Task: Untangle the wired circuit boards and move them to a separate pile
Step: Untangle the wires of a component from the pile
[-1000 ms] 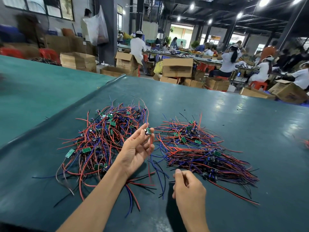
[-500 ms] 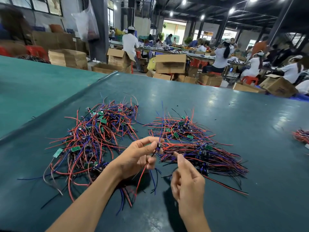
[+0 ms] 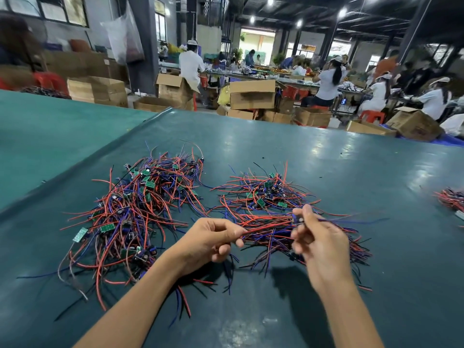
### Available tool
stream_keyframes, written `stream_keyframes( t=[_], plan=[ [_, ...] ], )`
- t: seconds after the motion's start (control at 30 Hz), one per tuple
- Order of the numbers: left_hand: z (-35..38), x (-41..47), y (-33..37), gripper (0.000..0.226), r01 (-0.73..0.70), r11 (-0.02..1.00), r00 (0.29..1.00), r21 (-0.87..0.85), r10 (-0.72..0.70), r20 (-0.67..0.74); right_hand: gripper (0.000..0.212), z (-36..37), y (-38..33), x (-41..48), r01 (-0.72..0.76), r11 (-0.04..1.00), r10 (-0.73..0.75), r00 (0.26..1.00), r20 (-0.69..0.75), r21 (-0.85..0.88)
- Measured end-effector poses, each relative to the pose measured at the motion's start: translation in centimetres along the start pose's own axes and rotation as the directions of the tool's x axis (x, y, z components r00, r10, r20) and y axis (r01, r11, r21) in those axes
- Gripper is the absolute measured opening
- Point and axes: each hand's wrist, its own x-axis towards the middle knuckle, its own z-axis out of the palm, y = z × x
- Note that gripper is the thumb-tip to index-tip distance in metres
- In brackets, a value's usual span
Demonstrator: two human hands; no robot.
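A tangled pile (image 3: 140,204) of small green circuit boards with red, blue and black wires lies left of centre on the dark green table (image 3: 376,177). A flatter pile (image 3: 271,204) of the same boards lies to its right. Over the near edge of that right pile my left hand (image 3: 211,242) pinches the red wire ends of one wired board (image 3: 268,227). My right hand (image 3: 319,244) pinches the same piece at its board end, and its blue wires stick out to the right, blurred. The piece is stretched level between both hands.
Another small bundle of wires (image 3: 452,199) lies at the table's right edge. A lighter green table (image 3: 50,126) adjoins on the left. Beyond the far edge stand several cardboard boxes (image 3: 252,94) and seated workers at benches.
My left hand carried the wired board from the left pile across to the right pile. My right hand rose from the table and took hold of the board end.
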Motion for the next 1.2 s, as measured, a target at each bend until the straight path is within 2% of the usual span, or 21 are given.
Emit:
stream_keyframes(
  t=[0.13, 0.27, 0.33, 0.53, 0.67, 0.7, 0.77, 0.8, 0.83, 0.87, 0.9, 0.93, 0.97, 1.0, 1.03, 1.07, 1.1, 1.13, 1.2],
  plan=[
    [0.0, 0.8, -0.2, 0.012, -0.152, 0.982, 0.960, 0.111, 0.174, -0.221, 0.017, -2.5, -2.0, 2.6, -0.046, 0.986, 0.045, 0.999, -0.007, -0.160],
    [1.0, 2.2, -0.2, 0.005, -0.121, 0.871, 0.920, 0.476, 0.278, -0.275, 0.006, -5.6, -2.6, 5.0, -0.102, 0.990, 0.089, 0.987, -0.134, -0.098],
    [2.0, 3.2, -0.2, 0.007, -0.089, 0.819, 0.908, 0.567, 0.301, -0.293, 0.004, -7.1, -2.5, 6.1, -0.135, 0.990, 0.126, 0.972, -0.198, -0.035],
    [3.3, 5.1, -0.5, 0.008, 0.081, 0.827, 0.879, 0.557, 0.205, -0.431, 0.010, -8.7, -0.1, 6.8, -0.168, 0.978, 0.200, 0.916, -0.347, 0.121],
    [3.0, 4.0, -0.2, 0.026, 0.056, 0.901, 0.812, 0.431, 0.210, -0.545, 0.010, -8.9, 0.7, 5.8, -0.061, 0.984, 0.126, 0.903, -0.412, 0.167],
    [2.7, 3.4, 0.2, 0.028, 0.049, 0.902, 0.800, 0.429, 0.222, -0.557, 0.019, -8.8, 0.6, 5.5, -0.025, 0.986, 0.097, 0.889, -0.447, 0.166],
    [1.4, 1.7, 1.4, 0.029, 0.042, 0.863, 0.760, 0.504, 0.300, -0.577, 0.057, -8.9, 0.5, 4.8, 0.030, 0.992, 0.035, 0.870, -0.492, 0.123],
    [0.4, 0.7, 2.2, 0.029, 0.048, 0.810, 0.724, 0.585, 0.375, -0.579, 0.075, -8.8, 0.7, 4.2, 0.046, 0.997, -0.009, 0.870, -0.493, 0.062],
    [-0.7, -0.4, 3.2, 0.029, 0.058, 0.733, 0.685, 0.678, 0.464, -0.561, 0.084, -8.7, 1.2, 3.3, 0.059, 0.997, -0.080, 0.871, -0.484, -0.059],
    [-2.0, -1.6, 4.1, 0.028, 0.074, 0.632, 0.657, 0.772, 0.551, -0.514, 0.082, -8.5, 2.0, 2.2, 0.088, 0.961, -0.207, 0.859, -0.469, -0.262],
    [-3.3, -2.6, 4.9, 0.028, 0.123, 0.489, 0.652, 0.864, 0.617, -0.442, 0.072, -8.3, 2.8, 1.2, 0.148, 0.837, -0.398, 0.826, -0.400, -0.527],
    [-4.6, -3.5, 5.5, 0.029, 0.231, 0.291, 0.663, 0.928, 0.651, -0.369, 0.058, -8.0, 3.4, 0.2, 0.234, 0.639, -0.563, 0.791, -0.238, -0.732],
    [-5.9, -4.3, 6.0, 0.033, 0.392, 0.064, 0.688, 0.918, 0.643, -0.338, 0.043, -7.6, 3.7, -0.7, 0.355, 0.461, -0.647, 0.761, -0.034, -0.813],
    [-7.1, -4.9, 6.3, 0.039, 0.546, -0.118, 0.707, 0.829, 0.597, -0.380, 0.034, -7.1, 4.0, -1.2, 0.485, 0.312, -0.659, 0.730, 0.182, -0.817],
    [-8.0, -5.4, 6.5, 0.045, 0.666, -0.210, 0.695, 0.716, 0.525, -0.492, 0.028, -6.8, 4.3, -1.3, 0.596, 0.177, -0.615, 0.688, 0.385, -0.783],
    [-8.6, -5.9, 6.7, 0.051, 0.742, -0.224, 0.654, 0.632, 0.451, -0.607, 0.026, -6.5, 4.6, -1.4, 0.674, 0.069, -0.554, 0.639, 0.534, -0.735],
    [-9.0, -6.2, 6.8, 0.055, 0.780, -0.187, 0.617, 0.597, 0.392, -0.682, 0.029, -6.2, 4.8, -1.4, 0.713, 0.006, -0.494, 0.612, 0.618, -0.701],
    [-9.4, -6.4, 7.0, 0.055, 0.788, -0.137, 0.605, 0.600, 0.354, -0.713, 0.033, -6.1, 5.0, -1.3, 0.715, -0.010, -0.449, 0.622, 0.642, -0.699],
    [-10.0, -6.5, 7.2, 0.044, 0.750, -0.079, 0.636, 0.657, 0.358, -0.684, 0.035, -6.1, 4.9, -1.1, 0.661, 0.068, -0.417, 0.699, 0.581, -0.747]
  ],
)
